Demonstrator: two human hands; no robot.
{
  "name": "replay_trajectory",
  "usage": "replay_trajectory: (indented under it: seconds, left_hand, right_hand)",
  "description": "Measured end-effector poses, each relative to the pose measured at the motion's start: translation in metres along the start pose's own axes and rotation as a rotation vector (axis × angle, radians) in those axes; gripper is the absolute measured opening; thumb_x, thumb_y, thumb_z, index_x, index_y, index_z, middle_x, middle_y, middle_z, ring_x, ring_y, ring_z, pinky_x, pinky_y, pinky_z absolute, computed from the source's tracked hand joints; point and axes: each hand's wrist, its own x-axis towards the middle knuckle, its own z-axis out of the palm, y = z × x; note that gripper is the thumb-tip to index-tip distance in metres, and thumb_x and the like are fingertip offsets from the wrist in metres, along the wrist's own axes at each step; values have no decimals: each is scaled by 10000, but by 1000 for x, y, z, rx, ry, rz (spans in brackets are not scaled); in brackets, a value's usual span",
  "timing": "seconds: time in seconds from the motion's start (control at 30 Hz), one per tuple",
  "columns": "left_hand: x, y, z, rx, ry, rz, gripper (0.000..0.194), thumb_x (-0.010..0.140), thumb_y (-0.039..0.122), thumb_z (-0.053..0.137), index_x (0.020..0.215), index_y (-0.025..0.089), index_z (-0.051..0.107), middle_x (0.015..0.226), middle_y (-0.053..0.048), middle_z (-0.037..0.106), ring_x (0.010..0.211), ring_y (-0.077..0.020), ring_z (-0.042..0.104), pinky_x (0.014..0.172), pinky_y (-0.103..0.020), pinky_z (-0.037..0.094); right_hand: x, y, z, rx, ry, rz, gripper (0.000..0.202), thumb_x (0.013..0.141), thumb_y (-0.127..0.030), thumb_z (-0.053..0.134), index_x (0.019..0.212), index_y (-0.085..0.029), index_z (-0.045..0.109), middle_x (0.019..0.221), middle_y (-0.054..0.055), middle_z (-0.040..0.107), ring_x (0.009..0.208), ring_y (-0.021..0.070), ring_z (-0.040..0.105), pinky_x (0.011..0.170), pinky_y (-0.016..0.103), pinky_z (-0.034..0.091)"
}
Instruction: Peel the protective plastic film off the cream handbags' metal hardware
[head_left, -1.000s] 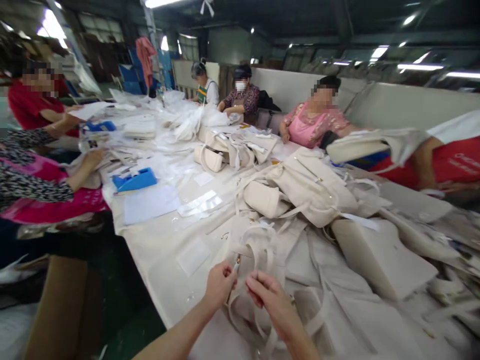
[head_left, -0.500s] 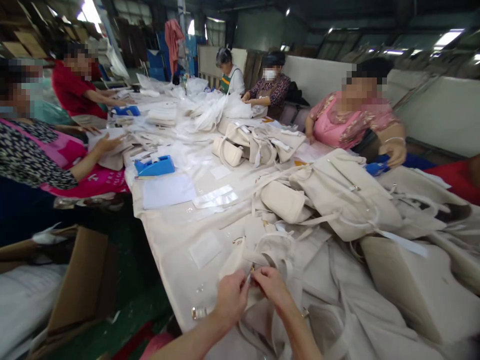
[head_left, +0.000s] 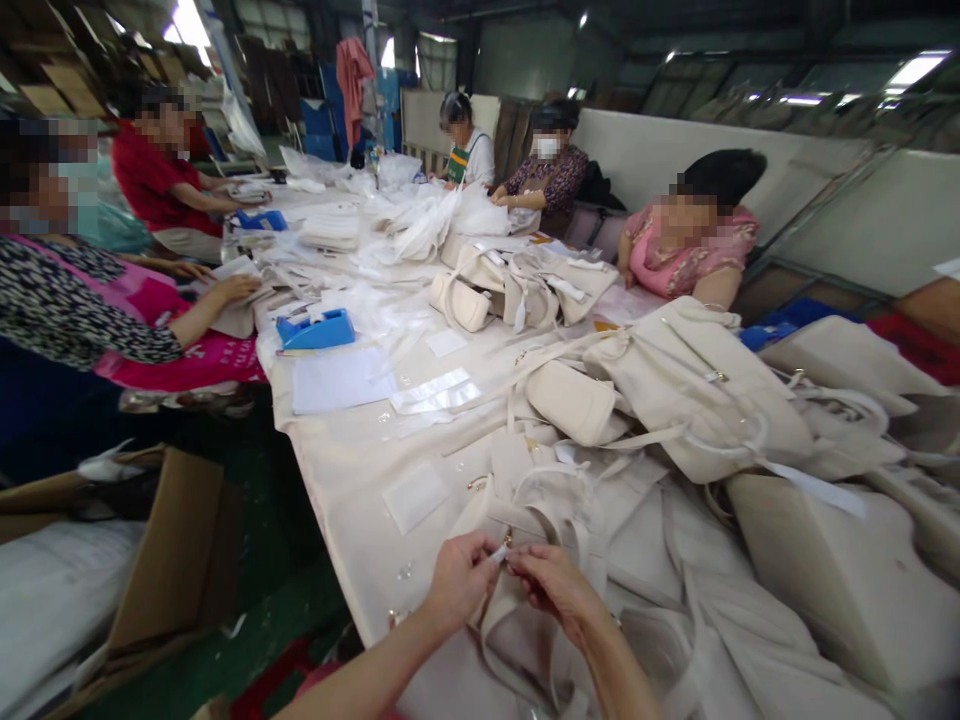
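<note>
Table [head_left: 341, 470]: pale cover, bag heap [head_left: 705, 390] to the right.
Work bag [head_left: 495, 515]: cream, soft, looped straps, gold zip pull [head_left: 508, 537]; lies near table edge, beneath both hands.
Left hand [head_left: 465, 580]: nearly closed, pinching white tab [head_left: 499, 554] below pull.
Right hand [head_left: 551, 585]: fingers curled, fingertips pinched on tab's other side.

Seen from the wearer's own head, two bare forearms reach forward from the bottom edge: the left forearm [head_left: 382, 655] slants up and to the right, the right forearm [head_left: 611, 650] up and to the left. They converge so that the left hand [head_left: 465, 572] and right hand [head_left: 555, 585] almost meet, fingertips just beside each other. The left fingers are curled, thumb and forefinger pinched together. The right hand points leftward, its forefinger bent toward the thumb and its other fingers folded beneath; how tightly those tips close is too small to tell
</note>
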Motion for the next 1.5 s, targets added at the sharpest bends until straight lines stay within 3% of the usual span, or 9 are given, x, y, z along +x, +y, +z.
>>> replay_trajectory:
  seconds: [0.1, 0.27, 0.5, 0.8, 1.0, 1.17, 1.37, 1.5]
  left_hand:
    - [5, 0, 1, -181, -66, -142, 163, 617, 195, 540, 761, 178, 614, 513, 44, 590, 464, -130, 534, 514, -245, 412]
    - [2, 0, 1, -267, -94, -195, 225, 607, 248, 528, 806, 167, 594, 559, 21, 642, 473, -116, 559, 493, -220, 403]
    - [3, -9, 2, -264, -42, -123, 206, 600, 249, 555, 796, 186, 545, 499, 57, 591, 436, -98, 508, 465, -211, 387]
    - [8, -15, 3, -204, -10, -67, 172, 636, 186, 558, 808, 185, 539, 493, 74, 535, 456, -110, 511, 453, -218, 412]
    - [4, -12, 4, -128, 2, 1, 188, 690, 157, 547, 873, 202, 536, 476, 98, 492, 449, -115, 506, 463, -220, 407]
    - [1, -7, 1, 38, 48, 83, 252, 779, 178, 531, 1002, 232, 427, 533, 108, 536, 483, -123, 538, 512, -227, 405]
    - [-3, -12, 4, 197, 108, 106, 277, 769, 114, 540, 956, 244, 381, 534, 116, 480, 549, -133, 541, 588, -242, 383]
    - [-7, -13, 7, 357, 124, 154, 188, 826, 178, 513, 974, 242, 416, 623, 63, 562, 668, -168, 609, 620, -257, 371]
  right_hand:
    - [-1, 5, -3, 38, 23, 18, 145, 559, -283, 678, 647, -171, 648, 478, -57, 513, 444, 79, 412, 447, 212, 284]
    - [1, 16, 2, 108, 110, 9, 232, 545, -332, 747, 660, -195, 600, 429, -63, 497, 425, 96, 422, 431, 220, 293]
    - [3, 26, 21, 218, 168, -58, 338, 518, -401, 800, 658, -233, 543, 421, -72, 450, 393, 99, 362, 398, 224, 216]
    - [14, 25, 25, 230, 243, -162, 241, 496, -270, 794, 545, -226, 562, 419, -67, 468, 422, 98, 354, 414, 248, 225]
    - [8, 20, 29, 343, 112, -57, 147, 514, -231, 735, 606, -201, 624, 377, -69, 462, 358, 63, 282, 376, 218, 121]
    - [3, 19, 36, 578, -57, 14, 228, 539, -296, 744, 675, -190, 595, 422, -121, 383, 339, 5, 183, 351, 155, 102]
    - [1, 18, 30, 726, -170, 119, 353, 587, -416, 808, 703, -161, 592, 549, -56, 568, 343, -25, 194, 346, 125, 102]
    - [3, 17, 30, 720, -176, 147, 411, 638, -516, 799, 715, -157, 614, 527, -57, 544, 350, -14, 224, 353, 132, 120]
